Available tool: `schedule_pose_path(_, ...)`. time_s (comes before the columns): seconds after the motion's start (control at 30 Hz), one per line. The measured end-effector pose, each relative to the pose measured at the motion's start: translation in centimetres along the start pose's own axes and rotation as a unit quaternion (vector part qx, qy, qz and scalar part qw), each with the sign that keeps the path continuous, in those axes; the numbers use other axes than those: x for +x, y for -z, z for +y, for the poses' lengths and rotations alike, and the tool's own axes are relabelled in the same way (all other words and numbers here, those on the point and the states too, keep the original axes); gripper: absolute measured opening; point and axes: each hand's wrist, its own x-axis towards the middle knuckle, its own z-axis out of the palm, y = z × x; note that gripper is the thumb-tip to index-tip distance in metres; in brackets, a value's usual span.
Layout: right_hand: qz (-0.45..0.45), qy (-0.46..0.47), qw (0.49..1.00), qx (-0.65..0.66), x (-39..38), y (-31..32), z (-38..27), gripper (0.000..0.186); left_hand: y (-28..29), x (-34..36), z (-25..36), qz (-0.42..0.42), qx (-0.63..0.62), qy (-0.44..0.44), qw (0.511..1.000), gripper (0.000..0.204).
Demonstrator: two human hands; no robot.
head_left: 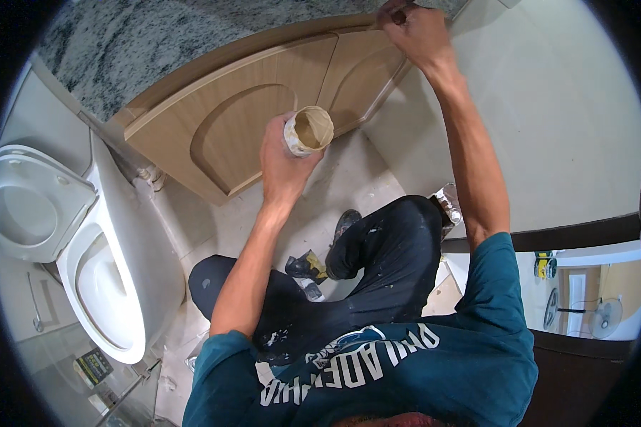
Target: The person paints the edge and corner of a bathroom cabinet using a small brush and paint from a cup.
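My left hand (285, 162) is wrapped round a small open tub (292, 136), pale outside and smeared, with beige paint-like stuff inside. The tub is held in front of the wooden cabinet (263, 78), its mouth turned up toward me. At the far right end of the cabinet, my right hand (424, 37) reaches up to the edge below the granite countertop (157, 46). Its fingers are bent together near a small dark brown spot; whether that is a thing in the grip is too small to tell.
A white toilet (132, 249) with its lid raised stands on the left. By my feet lies a dark and yellow crumpled item (306, 266). A paint-smeared container (449, 203) sits beside my right knee. On the right are a pale wall (555, 121) and a dark door frame (577, 231).
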Motion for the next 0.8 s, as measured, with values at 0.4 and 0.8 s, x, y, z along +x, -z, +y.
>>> schedule_pose_path(0.4, 0.038, -0.027, 0.999, -0.002, -0.8, 0.3, 3.1, 0.027, 0.4, 0.1, 0.6, 0.0, 0.002, -0.004, 1.0, 0.06)
schedule_pose_path(0.8, -0.044, -0.016, 0.986, -0.16, 0.3, -0.2, 11.1, 0.032, -0.5, 0.0, -0.1, -0.017, -0.003, 0.02, 1.0, 0.057)
